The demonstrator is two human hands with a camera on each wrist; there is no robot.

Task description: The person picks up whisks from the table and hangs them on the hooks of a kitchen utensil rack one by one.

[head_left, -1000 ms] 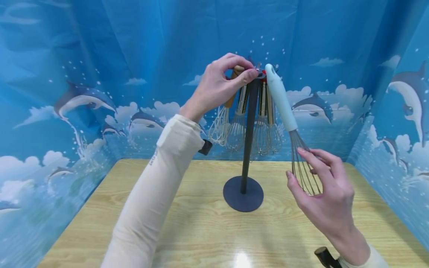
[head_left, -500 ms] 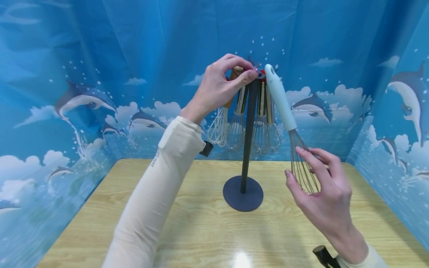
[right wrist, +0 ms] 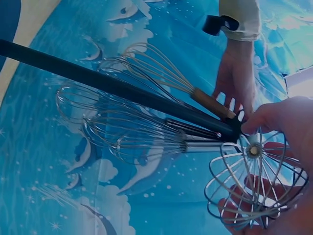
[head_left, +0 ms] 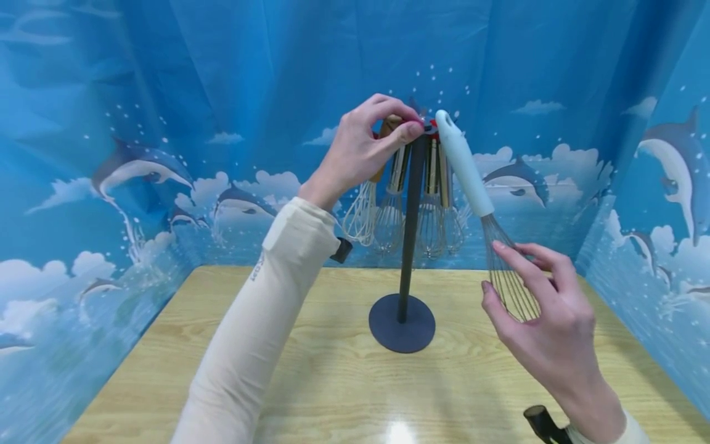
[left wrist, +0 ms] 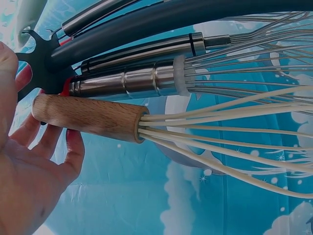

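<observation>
A dark stand point(head_left: 410, 234) holds several hanging whisks around its hooked top point(left wrist: 46, 56). My left hand point(head_left: 368, 139) pinches that top between thumb and fingers. Close behind its fingers hangs a whisk with a wooden handle point(left wrist: 90, 117) and cream wires. Metal-handled whisks point(left wrist: 127, 81) hang beside it. My right hand point(head_left: 546, 314) holds the wire loops of a whisk with a pale blue handle point(head_left: 466, 163). That whisk leans, its handle end up against the right side of the stand's top. Whether its hole sits over a hook, I cannot tell.
The stand's round base point(head_left: 402, 324) rests on a wood-grain table point(head_left: 310, 370). A blue dolphin-print curtain point(head_left: 249, 74) surrounds the table at the back and sides. Red loops point(left wrist: 66, 87) show at some of the hanging whisks' tops.
My right hand has shifted slightly to the right with the wire end of the pale blue whisk. My left hand keeps its hold on the stand's top.
</observation>
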